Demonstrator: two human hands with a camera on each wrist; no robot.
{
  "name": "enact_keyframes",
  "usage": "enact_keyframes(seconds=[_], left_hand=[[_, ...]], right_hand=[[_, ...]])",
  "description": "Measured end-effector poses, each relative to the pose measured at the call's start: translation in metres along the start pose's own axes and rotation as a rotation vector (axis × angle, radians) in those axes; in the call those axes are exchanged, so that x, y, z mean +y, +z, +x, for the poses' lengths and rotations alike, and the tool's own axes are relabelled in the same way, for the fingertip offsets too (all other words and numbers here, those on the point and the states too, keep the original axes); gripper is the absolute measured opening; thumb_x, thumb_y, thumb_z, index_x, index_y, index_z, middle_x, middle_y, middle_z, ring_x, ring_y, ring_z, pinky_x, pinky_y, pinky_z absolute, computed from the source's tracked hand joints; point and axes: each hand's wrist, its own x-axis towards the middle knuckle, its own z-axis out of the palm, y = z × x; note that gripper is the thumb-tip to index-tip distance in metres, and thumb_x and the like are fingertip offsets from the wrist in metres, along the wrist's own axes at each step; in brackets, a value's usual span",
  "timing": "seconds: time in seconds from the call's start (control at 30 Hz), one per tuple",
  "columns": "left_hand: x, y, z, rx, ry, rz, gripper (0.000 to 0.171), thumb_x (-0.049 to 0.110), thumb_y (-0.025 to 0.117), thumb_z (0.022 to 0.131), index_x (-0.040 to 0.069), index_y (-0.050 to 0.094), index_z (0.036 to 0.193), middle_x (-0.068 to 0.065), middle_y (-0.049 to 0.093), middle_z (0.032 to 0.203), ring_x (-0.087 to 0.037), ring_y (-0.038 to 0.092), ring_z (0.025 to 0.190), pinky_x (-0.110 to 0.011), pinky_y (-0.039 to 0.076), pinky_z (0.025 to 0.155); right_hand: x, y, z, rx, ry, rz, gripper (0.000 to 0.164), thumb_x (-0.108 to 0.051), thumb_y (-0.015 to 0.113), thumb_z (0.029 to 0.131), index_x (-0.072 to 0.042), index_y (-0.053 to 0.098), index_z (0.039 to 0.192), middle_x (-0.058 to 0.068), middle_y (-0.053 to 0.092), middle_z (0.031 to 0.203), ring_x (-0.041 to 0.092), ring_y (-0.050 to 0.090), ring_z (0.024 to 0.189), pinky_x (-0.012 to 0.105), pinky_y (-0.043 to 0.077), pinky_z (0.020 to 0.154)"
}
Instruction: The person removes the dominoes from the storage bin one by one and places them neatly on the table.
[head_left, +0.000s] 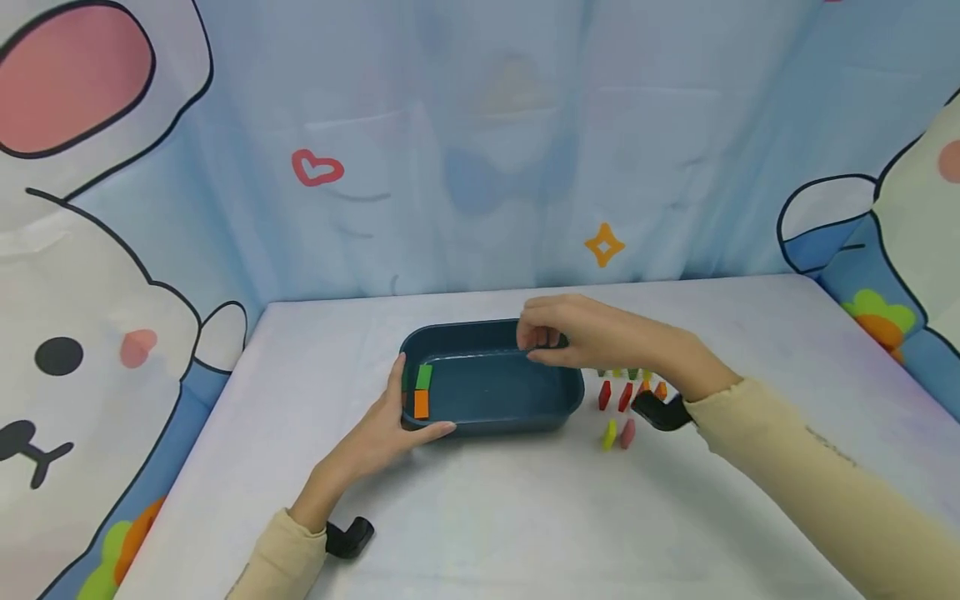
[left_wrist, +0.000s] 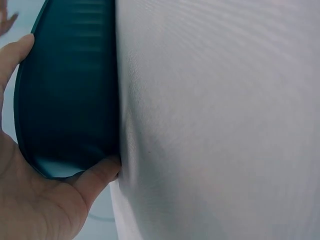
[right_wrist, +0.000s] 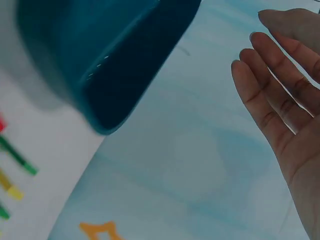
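Observation:
A dark teal rectangular bin (head_left: 517,423) stands on the white-covered table. My left hand (head_left: 378,433) grips its left end, thumb along the front wall and fingers round the side; the left wrist view shows the hand (left_wrist: 45,200) on the bin wall (left_wrist: 65,95). Inside, along the left wall, a green block (head_left: 424,377) and an orange block (head_left: 422,405) lie end to end. Over the bin's right back corner hovers my right hand (head_left: 577,327), fingers bent downward. In the right wrist view that hand (right_wrist: 290,105) has loosely bent fingers with nothing visible in them.
Right of the bin, small blocks stand in rows: red (head_left: 604,396), yellow (head_left: 609,435), pink (head_left: 627,434) and several more partly hidden by the right arm. Each wrist wears a black camera mount (head_left: 350,537). A printed blue curtain (head_left: 480,167) hangs behind the table.

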Motion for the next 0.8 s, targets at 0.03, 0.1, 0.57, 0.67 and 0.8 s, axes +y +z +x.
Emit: enact_keyframes(seconds=[0.03,0.1,0.57,0.67,0.8], left_hand=[[0.0,0.001,0.0,-0.002,-0.002,0.0,0.129,0.064,0.079,0.086,0.029,-0.015,0.167,-0.011,0.006,0.175,-0.034,0.021,0.158,-0.064,0.027,0.121],[-0.001,0.002,0.001,-0.003,-0.004,-0.004,0.129,0.064,0.079,0.085,0.029,-0.015,0.167,-0.011,0.008,0.175,-0.035,0.023,0.157,-0.064,0.028,0.121],[-0.005,0.002,-0.001,-0.025,0.037,-0.083,0.127,0.058,0.079,0.089,0.029,-0.017,0.166,-0.01,0.017,0.173,-0.03,0.034,0.152,-0.06,0.032,0.12],[-0.005,0.001,0.0,-0.035,0.052,-0.076,0.126,0.058,0.078,0.089,0.03,-0.018,0.166,-0.008,0.016,0.173,-0.03,0.034,0.153,-0.059,0.031,0.121],[-0.004,-0.003,0.0,-0.025,0.044,-0.055,0.126,0.06,0.077,0.089,0.031,-0.018,0.166,-0.005,0.009,0.175,-0.029,0.028,0.156,-0.059,0.028,0.123]], right_hand=[[0.0,0.001,0.009,-0.005,-0.021,-0.006,0.012,-0.006,0.078,0.094,-0.012,0.07,0.101,-0.006,0.063,0.097,0.009,0.06,0.085,0.034,0.058,0.079],[-0.001,0.003,0.027,-0.018,-0.057,-0.026,0.011,-0.004,0.078,0.094,-0.009,0.072,0.102,-0.004,0.063,0.098,0.012,0.06,0.086,0.035,0.058,0.08],[-0.012,0.068,0.123,-0.417,-0.126,-0.314,0.026,0.001,0.073,0.096,-0.004,0.075,0.122,0.007,0.064,0.121,0.023,0.066,0.112,0.031,0.057,0.094],[-0.009,0.079,0.132,-0.451,-0.148,-0.35,0.032,0.005,0.07,0.097,-0.006,0.073,0.126,0.006,0.064,0.126,0.021,0.065,0.116,0.03,0.054,0.1],[-0.004,0.088,0.143,-0.471,-0.144,-0.388,0.039,0.006,0.07,0.096,-0.008,0.07,0.132,0.005,0.064,0.132,0.02,0.064,0.12,0.031,0.05,0.107]])
